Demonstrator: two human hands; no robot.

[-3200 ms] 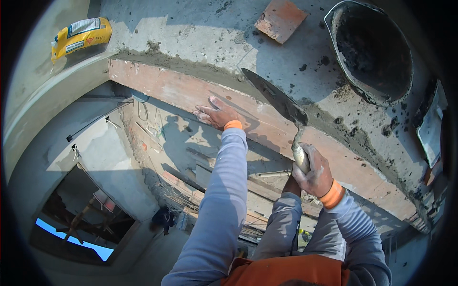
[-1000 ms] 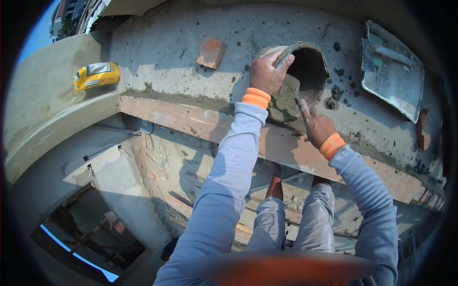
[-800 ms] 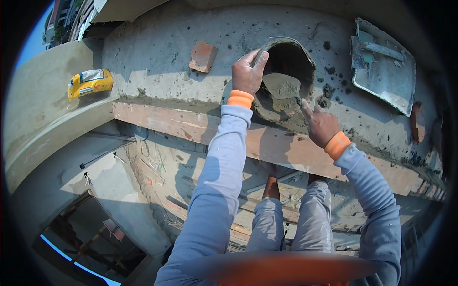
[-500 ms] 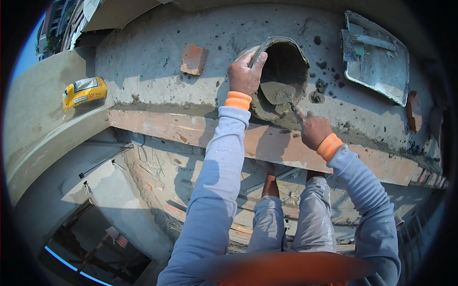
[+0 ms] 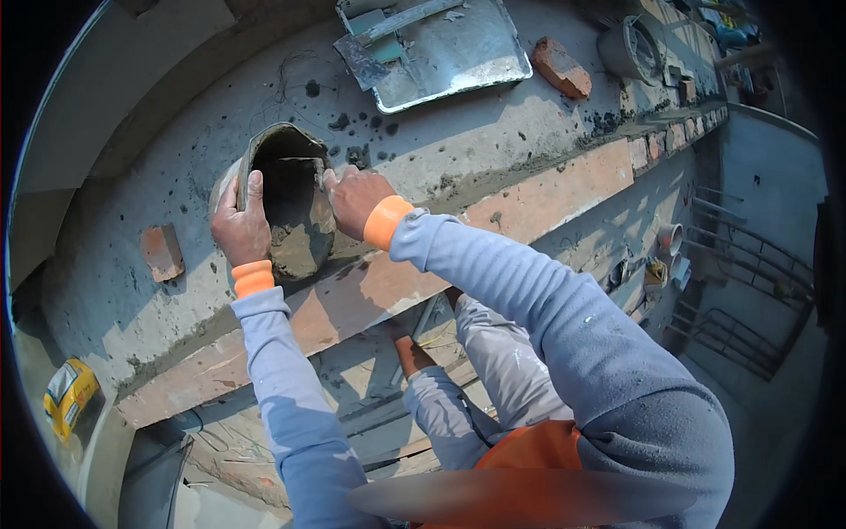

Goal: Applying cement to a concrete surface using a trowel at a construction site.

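A mortar-crusted bucket (image 5: 308, 141) lies tipped on the concrete ledge, its mouth toward me. Wet grey mortar (image 5: 298, 254) sits on its lower inside wall. My left hand (image 5: 241, 227) grips the bucket's left side, thumb up along the rim. At the right rim my right hand (image 5: 359, 199) is closed around the handle of a trowel (image 5: 302, 160), mostly hidden by the fingers and the shade. The trowel's thin blade shows edge-on inside the bucket.
A reddish plank (image 5: 520, 207) edges the ledge below the bucket. Broken bricks lie left (image 5: 162, 252) and right (image 5: 561, 69). A white tray (image 5: 449, 66) rests behind, another bucket (image 5: 630, 51) far right. A yellow bag (image 5: 70, 398) lies far left; a metal frame (image 5: 749, 264) stands lower right.
My view has swung right, so the bucket and hands appear farther left. The trowel blade, seen flat over the mortar before, now shows edge-on higher in the bucket. My left hand keeps its hold.
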